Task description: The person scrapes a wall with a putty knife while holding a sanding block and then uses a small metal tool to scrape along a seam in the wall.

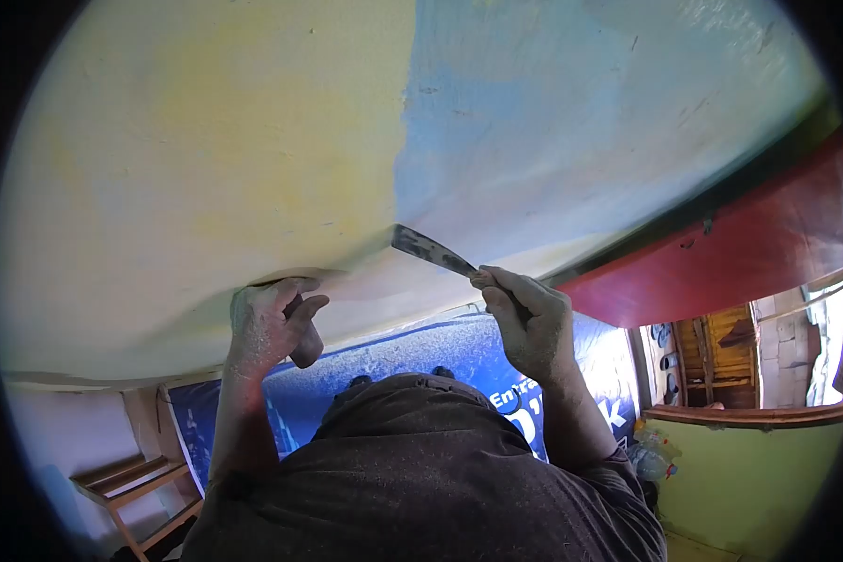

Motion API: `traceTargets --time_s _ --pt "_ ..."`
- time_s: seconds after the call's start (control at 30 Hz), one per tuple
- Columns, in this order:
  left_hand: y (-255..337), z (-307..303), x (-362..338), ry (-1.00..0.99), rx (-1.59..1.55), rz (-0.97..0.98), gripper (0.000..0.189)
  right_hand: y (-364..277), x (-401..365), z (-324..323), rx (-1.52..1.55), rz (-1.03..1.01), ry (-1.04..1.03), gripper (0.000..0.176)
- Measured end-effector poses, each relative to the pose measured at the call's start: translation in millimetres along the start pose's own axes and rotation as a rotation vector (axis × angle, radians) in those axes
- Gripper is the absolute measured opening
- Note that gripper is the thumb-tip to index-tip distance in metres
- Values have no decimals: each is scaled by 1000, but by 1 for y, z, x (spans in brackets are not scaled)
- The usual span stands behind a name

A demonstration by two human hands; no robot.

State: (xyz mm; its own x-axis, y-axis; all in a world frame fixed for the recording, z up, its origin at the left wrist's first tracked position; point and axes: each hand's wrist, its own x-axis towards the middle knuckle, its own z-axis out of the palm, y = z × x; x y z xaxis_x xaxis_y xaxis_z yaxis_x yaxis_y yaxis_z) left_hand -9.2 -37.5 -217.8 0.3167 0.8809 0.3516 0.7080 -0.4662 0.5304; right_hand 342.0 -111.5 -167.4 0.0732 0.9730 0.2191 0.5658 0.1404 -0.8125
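Observation:
A large plastered surface (253, 140) fills the upper view, yellowish on the left and pale blue on the right. My right hand (526, 323) grips a putty knife (426, 249), and the blade's tip touches the surface near the border of the two colours. My left hand (270, 318) is closed around a dark tool handle (306, 345). It is pressed up against the surface, and a thin flat edge shows just above the fingers. Both hands are dusted with white. My dark shirt (421, 468) fills the bottom of the view.
A red band (749, 253) borders the surface on the right. Behind my hands hangs a blue banner (440, 351) with white lettering. A wooden ladder (136, 487) stands at the lower left. A green wall (749, 478) and wooden shelves (721, 356) are at the right.

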Motion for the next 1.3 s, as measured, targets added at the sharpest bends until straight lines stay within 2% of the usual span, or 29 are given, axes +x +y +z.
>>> traceTargets --time_s 0.17,0.27,0.3,0.4,0.57,0.7,0.83,0.93,1.07,1.17,1.3 --pt "-1 -1 1 8 3 -12 26 12 -4 -11 119 56 87 25" --pt "1 2 0 16 14 -2 26 -5 2 0 34 -37 11 27" --pt "1 1 0 9 13 -10 26 -11 2 -6 18 5 -26 27" --pt "-4 -1 1 27 17 23 26 -4 4 -20 93 -31 69 26" --pt "-3 1 2 28 16 31 27 -23 7 -12 46 -44 20 23" --pt "-3 -1 2 36 34 31 28 -9 8 -29 42 10 87 23" --pt "-2 -2 0 -33 86 -28 28 -19 8 -15 56 -112 82 24" --pt "-6 1 1 11 17 12 27 -13 12 -33 68 -44 100 24" --pt "-3 -1 1 -26 24 -33 26 -35 10 -14 65 -111 37 26" --pt "-13 2 0 -3 46 49 26 -26 11 -26 124 -105 79 27" --pt "-10 3 -1 13 40 32 27 -32 11 -28 85 -102 74 28"
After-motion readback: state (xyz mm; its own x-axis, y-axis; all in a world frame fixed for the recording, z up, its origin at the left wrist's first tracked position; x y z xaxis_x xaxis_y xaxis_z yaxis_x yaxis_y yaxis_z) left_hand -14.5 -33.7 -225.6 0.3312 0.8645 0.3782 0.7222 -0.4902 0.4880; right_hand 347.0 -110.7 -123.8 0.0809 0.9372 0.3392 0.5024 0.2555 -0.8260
